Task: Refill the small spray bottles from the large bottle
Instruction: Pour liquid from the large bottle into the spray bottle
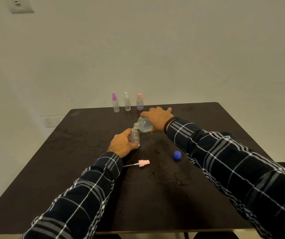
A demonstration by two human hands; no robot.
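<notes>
right hand grips the big bottle tipped, neck over the small bottle, which the left hand wraps upright mid-table to steady the pour. pink sprayer and blue cap lie near; three bottles wait far.

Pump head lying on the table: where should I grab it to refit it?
Pinch the pink pump head across its wide collar from above. It lies flat on the table, thin dip tube pointing left; the tube looks too slender to hold.
</notes>
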